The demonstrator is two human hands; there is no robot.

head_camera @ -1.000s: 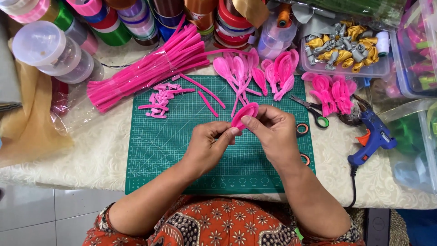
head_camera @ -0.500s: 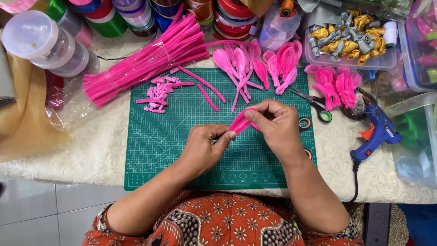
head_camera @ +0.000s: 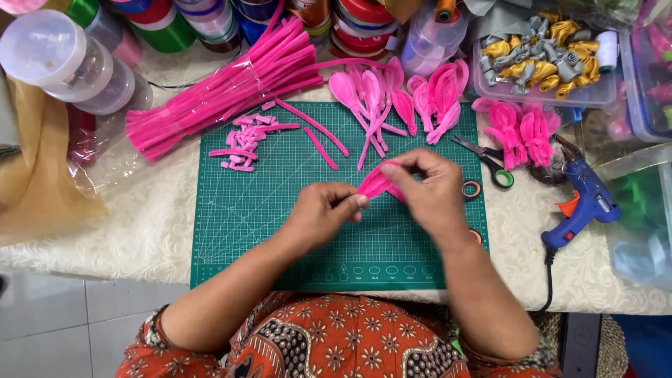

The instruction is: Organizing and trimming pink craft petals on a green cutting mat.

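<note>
The left hand (head_camera: 323, 212) and right hand (head_camera: 432, 189) pinched a pink petal loop (head_camera: 376, 183) between closed fingertips, just above the green cutting mat (head_camera: 280, 210); beyond lay finished pink petals (head_camera: 392, 98) (fanned out); farther off, a pipe-cleaner bundle (head_camera: 224, 94).

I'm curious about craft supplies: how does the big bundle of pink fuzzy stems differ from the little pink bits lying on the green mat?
The bundle of pink stems holds long pieces; the cut bits are short stubs. The bundle is packed tight in a clear wrapper, all lying one way, while the bits are loose and scattered at different angles. The bundle lies mostly off the green cutting mat, on the pale tablecloth; the bits lie on the mat. Both share the same bright pink, fuzzy look.
</note>
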